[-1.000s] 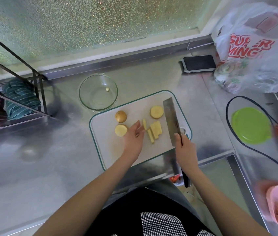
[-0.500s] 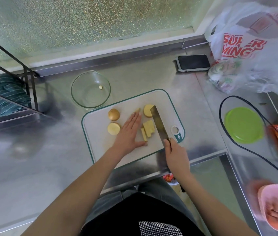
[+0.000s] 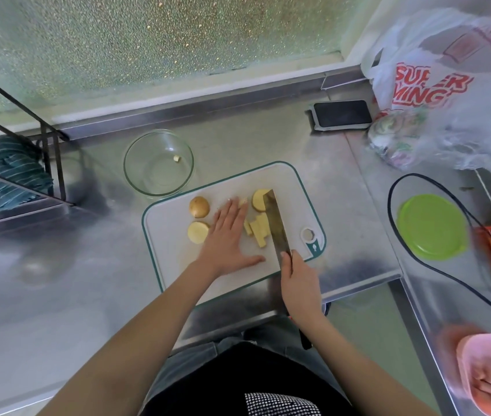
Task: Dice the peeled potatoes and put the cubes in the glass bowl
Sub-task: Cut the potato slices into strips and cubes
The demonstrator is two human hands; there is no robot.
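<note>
Potato sticks, pale yellow and cut lengthwise [image 3: 258, 229], were found lying near the centre of the white plastic cutting board with the green rim [image 3: 178, 259]. On the same board, left of the sticks, two round potato pieces were recorded: one with brown skin showing [image 3: 199, 207] and one pale cut half [image 3: 198, 232]. A further round potato piece [image 3: 258, 199] was noted behind the sticks, partly covered by the blade. The left hand [image 3: 229, 235] was observed laid flat on the board, fingers straight and together, thumb spread, its fingertips reaching a small potato bit [image 3: 242, 202]. The right hand [image 3: 298, 280] was seen with fingers curled round the handle of the broad steel cleaver [image 3: 275, 223], whose blade stood edge-down just right of the sticks. The round clear glass bowl [image 3: 136, 175] was located on the steel counter behind the board's left corner, one small cube [image 3: 177, 158] inside it. A dark phone [image 3: 341, 114] lay well behind the board to the right, and a round green lid [image 3: 431, 226] well to its right.
</note>
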